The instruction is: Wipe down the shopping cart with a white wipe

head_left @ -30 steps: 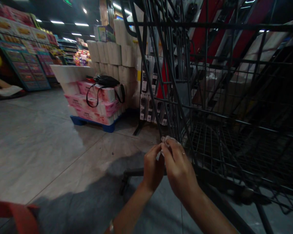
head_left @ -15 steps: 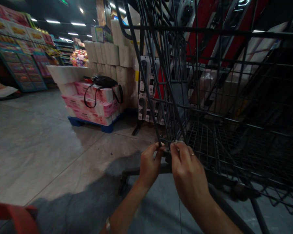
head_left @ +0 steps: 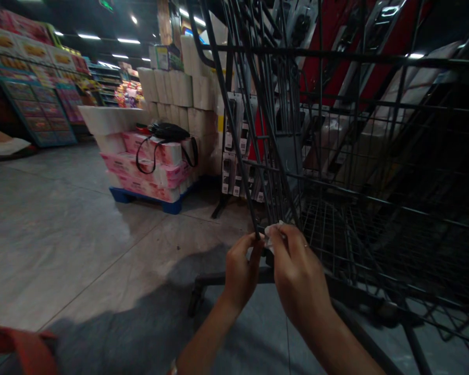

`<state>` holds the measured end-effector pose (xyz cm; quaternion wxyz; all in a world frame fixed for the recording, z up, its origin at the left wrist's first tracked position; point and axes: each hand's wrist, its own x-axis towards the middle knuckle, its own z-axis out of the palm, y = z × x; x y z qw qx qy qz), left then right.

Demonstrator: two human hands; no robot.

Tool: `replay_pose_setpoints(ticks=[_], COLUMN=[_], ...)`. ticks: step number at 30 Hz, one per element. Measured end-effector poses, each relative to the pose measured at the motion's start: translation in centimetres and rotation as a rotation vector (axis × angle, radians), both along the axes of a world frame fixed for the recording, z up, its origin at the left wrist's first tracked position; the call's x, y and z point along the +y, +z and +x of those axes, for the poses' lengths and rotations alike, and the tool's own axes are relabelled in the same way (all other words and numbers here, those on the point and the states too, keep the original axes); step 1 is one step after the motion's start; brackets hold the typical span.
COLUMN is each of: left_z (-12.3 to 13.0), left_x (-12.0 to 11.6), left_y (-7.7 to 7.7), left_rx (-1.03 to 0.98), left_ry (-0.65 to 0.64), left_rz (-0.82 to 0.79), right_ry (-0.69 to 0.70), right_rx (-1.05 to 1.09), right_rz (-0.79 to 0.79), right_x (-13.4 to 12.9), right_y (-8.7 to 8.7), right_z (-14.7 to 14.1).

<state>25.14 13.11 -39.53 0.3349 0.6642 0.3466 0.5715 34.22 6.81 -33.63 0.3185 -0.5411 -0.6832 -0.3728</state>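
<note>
A black wire shopping cart (head_left: 328, 182) stands in front of me, its basket filling the right half of the view. At the lower front corner of the basket, my right hand (head_left: 300, 271) pinches a crumpled white tissue (head_left: 274, 228) between thumb and fingers, against the thin bars. Just to the left, my left hand (head_left: 240, 268) is closed in a pinch at the foot of the outer bar. Whitish bits of the tissue also show at its fingertips. The bars and fingers hide how the tissue lies between the two hands.
Under the basket are the cart's lower frame and a front wheel (head_left: 195, 301). Beyond stands a blue pallet (head_left: 172, 206) with pink tissue packs (head_left: 140, 174) and a black bag (head_left: 168, 131). Packaged goods (head_left: 234, 177) hang behind the cart. A red curved object (head_left: 27, 346) is at lower left.
My right hand has shifted slightly left and more of the white tissue shows at its fingertips. My left hand stays at the same bar, a little lower in view.
</note>
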Motion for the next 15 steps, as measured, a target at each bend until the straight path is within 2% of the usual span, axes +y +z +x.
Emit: replay_pose_setpoints(ticks=[6,9,12,15], left_z=[-0.2,-0.2,-0.2,-0.3], left_x=[-0.3,-0.3,-0.3,-0.4], left_y=[0.1,0.0,-0.2,-0.2], left_rx=[-0.006,-0.006,0.002,-0.001], left_ry=[-0.017,0.001,0.013,-0.005], left_rz=[-0.029,-0.019,-0.001,0.041], right_ry=[-0.037,-0.071,-0.054,0.030], right_rx=[-0.015,0.013,0.036,0.033], right_rz=[0.025,-0.037,-0.071,0.012], right_x=[-0.3,-1.2,-2.0,-1.7], right_y=[-1.8,-2.3,-2.1,-0.8], right_z=[0.0,0.0,-0.1,-0.5])
